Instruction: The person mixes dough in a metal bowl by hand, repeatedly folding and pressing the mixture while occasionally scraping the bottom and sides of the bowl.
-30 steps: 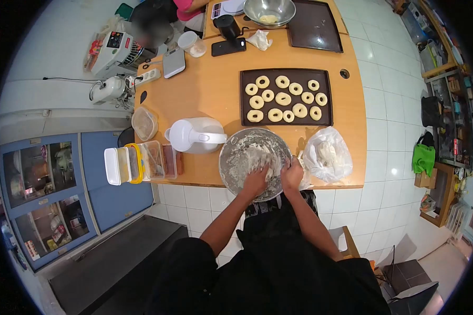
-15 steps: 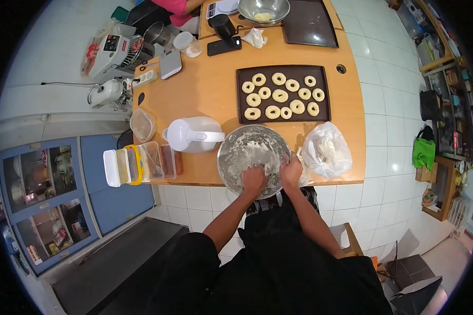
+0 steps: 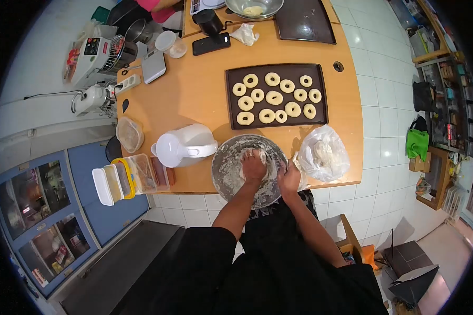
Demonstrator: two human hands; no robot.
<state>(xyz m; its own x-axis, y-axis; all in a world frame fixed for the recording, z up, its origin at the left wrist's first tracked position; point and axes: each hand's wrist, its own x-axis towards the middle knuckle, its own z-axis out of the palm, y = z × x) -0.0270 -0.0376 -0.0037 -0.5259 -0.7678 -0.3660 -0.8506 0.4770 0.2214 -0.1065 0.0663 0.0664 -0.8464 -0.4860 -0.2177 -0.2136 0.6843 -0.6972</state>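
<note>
A large metal bowl (image 3: 226,181) smeared with flour and dough sits at the table's front edge. Inside it, my left hand (image 3: 254,167) presses on pale dough (image 3: 262,156), its fingers partly spread over it. My right hand (image 3: 289,181) grips the bowl's right rim. Just behind the bowl lies a dark tray (image 3: 276,124) with several rings of dough (image 3: 274,98). To the left stands a white jug (image 3: 186,146), and on the right a clear plastic bag (image 3: 324,154) with something pale inside.
Plastic containers (image 3: 106,185) line the left front edge. Farther back are a phone (image 3: 211,44), a black jug (image 3: 208,22), a scale (image 3: 154,66), a second bowl (image 3: 255,7) and an empty tray (image 3: 305,22). A person's pink sleeve (image 3: 149,4) shows at the top left.
My left hand has moved from the bowl's lower part up to the dough near its middle. My right hand stays at the rim. The whole view has shifted slightly.
</note>
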